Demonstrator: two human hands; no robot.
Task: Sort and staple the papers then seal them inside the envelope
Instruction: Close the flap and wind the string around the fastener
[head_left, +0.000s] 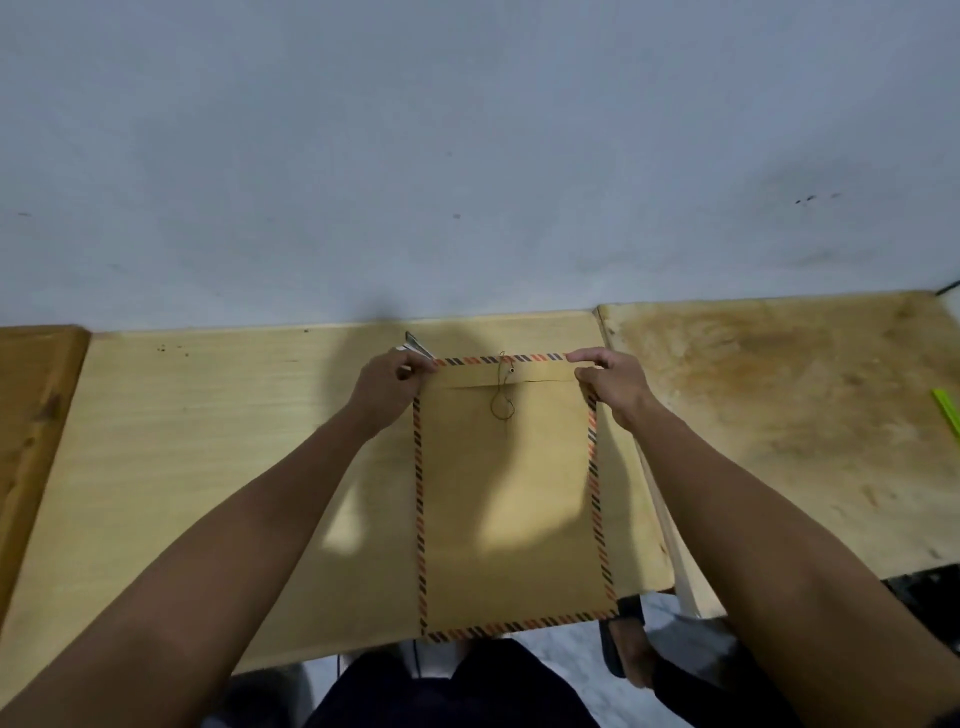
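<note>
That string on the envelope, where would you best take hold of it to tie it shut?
Pinch the loose looped end of the string, coming from above. It lies slack on the flat envelope below the flap, clear of both hands, which pinch the top corners.

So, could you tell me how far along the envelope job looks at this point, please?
Late stage, it seems. No loose papers lie on the table, so they are probably already inside the envelope, though I cannot see them. The flap is folded down, and the left hand and right hand pinch its top corners. The string hangs loose, so winding the closure remains.
</note>
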